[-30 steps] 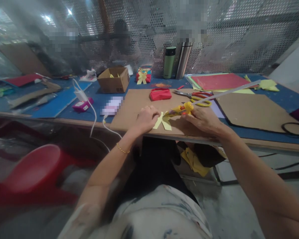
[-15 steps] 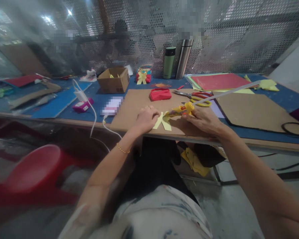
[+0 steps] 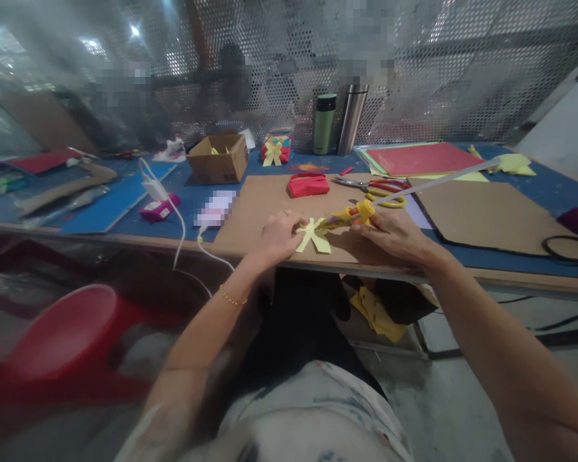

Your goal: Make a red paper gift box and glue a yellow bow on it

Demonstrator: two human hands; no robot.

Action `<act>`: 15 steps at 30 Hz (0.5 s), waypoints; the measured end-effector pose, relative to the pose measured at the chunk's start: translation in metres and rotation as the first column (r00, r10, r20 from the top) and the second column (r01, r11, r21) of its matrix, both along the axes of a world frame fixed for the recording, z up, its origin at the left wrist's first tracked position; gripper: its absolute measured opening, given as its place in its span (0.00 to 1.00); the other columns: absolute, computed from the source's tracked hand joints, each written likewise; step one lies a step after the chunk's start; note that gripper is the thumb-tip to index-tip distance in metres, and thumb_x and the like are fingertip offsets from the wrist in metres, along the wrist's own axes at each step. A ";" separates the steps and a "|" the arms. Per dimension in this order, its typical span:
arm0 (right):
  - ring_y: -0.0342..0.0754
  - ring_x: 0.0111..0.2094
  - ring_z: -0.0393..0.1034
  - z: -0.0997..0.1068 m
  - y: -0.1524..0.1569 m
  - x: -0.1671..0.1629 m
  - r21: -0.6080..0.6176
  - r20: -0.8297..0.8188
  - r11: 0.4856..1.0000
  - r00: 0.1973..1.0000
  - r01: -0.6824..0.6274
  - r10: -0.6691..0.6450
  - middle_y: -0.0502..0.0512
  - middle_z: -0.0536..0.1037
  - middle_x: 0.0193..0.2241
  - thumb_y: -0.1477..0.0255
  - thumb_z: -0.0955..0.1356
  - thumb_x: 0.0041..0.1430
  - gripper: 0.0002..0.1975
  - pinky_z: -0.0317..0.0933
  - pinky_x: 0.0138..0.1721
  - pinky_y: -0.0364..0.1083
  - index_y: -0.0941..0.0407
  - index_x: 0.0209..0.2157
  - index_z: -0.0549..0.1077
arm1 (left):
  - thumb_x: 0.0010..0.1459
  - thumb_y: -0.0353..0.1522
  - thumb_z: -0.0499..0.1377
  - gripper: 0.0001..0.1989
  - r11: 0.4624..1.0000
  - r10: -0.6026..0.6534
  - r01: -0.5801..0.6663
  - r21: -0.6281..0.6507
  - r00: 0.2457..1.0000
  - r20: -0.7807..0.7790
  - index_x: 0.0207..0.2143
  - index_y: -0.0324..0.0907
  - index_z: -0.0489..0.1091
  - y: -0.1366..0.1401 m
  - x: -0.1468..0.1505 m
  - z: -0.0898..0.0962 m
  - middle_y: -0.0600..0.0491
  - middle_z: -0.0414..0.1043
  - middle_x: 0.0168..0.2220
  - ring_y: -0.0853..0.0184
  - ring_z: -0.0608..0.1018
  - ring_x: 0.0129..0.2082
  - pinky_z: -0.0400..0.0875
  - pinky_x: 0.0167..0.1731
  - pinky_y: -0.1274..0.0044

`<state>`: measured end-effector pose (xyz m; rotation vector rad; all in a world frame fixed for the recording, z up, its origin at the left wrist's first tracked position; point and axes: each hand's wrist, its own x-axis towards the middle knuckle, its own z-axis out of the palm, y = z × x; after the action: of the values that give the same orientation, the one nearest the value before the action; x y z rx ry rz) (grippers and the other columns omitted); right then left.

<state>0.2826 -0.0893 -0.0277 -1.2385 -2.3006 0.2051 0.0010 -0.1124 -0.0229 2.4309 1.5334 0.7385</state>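
My right hand [image 3: 395, 232] is wrapped round a yellow hot glue gun [image 3: 349, 215], with a long whitish glue stick [image 3: 433, 182] sticking out of its back end. The gun's nozzle points left and sits at the middle of a pale yellow paper bow [image 3: 322, 242], touching it or just above. My left hand [image 3: 282, 236] rests at the bow's left side, fingers and thumb closed on its edge. Under the bow lies a cardboard sheet [image 3: 250, 208]. Just beyond it is a folded red piece [image 3: 308, 185], apparently paper or felt.
Scissors with yellow handles [image 3: 388, 197] and red-handled pliers [image 3: 390, 185] lie behind the glue gun. A small cardboard box [image 3: 216, 168], a red piece with a yellow bow [image 3: 275, 151], a green bottle [image 3: 324, 128] and a steel flask [image 3: 352, 122] stand farther back. A white cable [image 3: 180, 218] hangs over the table edge.
My left hand has shifted slightly left, so more of the bow's upper left shows. The glue gun stays at the bow's middle in my right hand.
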 end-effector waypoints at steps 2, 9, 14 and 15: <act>0.48 0.23 0.59 0.002 0.000 -0.002 -0.016 0.005 1.000 1.000 0.026 -0.026 0.52 0.67 0.21 0.50 0.60 0.72 0.26 0.54 0.28 0.49 0.50 0.23 0.59 | 0.63 0.28 0.58 0.15 1.000 0.005 -0.005 -0.011 1.000 0.011 0.50 0.41 0.78 -0.002 0.001 -0.001 0.47 0.80 0.43 0.59 0.78 0.44 0.71 0.52 0.64; 0.52 0.26 0.67 0.008 -0.005 -0.005 0.041 0.051 0.999 0.998 0.036 -0.038 0.56 0.74 0.25 0.50 0.60 0.72 0.24 0.56 0.31 0.50 0.51 0.27 0.66 | 0.64 0.29 0.58 0.17 0.997 0.018 -0.007 -0.081 0.990 0.138 0.54 0.42 0.76 -0.005 0.005 -0.002 0.50 0.79 0.39 0.63 0.78 0.37 0.75 0.44 0.69; 0.54 0.29 0.69 0.008 -0.007 -0.004 0.063 0.016 0.998 1.000 -0.018 0.017 0.58 0.76 0.27 0.49 0.59 0.72 0.24 0.58 0.32 0.50 0.51 0.29 0.68 | 0.65 0.30 0.59 0.07 0.987 0.138 -0.144 0.075 0.987 0.083 0.37 0.41 0.79 0.010 0.000 0.014 0.45 0.77 0.43 0.60 0.78 0.41 0.75 0.47 0.66; 0.54 0.29 0.69 0.008 -0.007 -0.004 0.060 0.018 0.998 1.000 -0.024 0.023 0.58 0.76 0.26 0.49 0.59 0.72 0.24 0.58 0.32 0.50 0.50 0.29 0.68 | 0.65 0.30 0.59 0.09 0.985 0.144 -0.148 0.083 0.988 0.057 0.33 0.42 0.78 0.014 0.000 0.016 0.44 0.77 0.41 0.59 0.78 0.42 0.75 0.47 0.65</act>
<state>0.2784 -0.0964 -0.0196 -1.1882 -2.3200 0.1328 0.0013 -0.0980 -0.0065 2.3587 1.7085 0.9055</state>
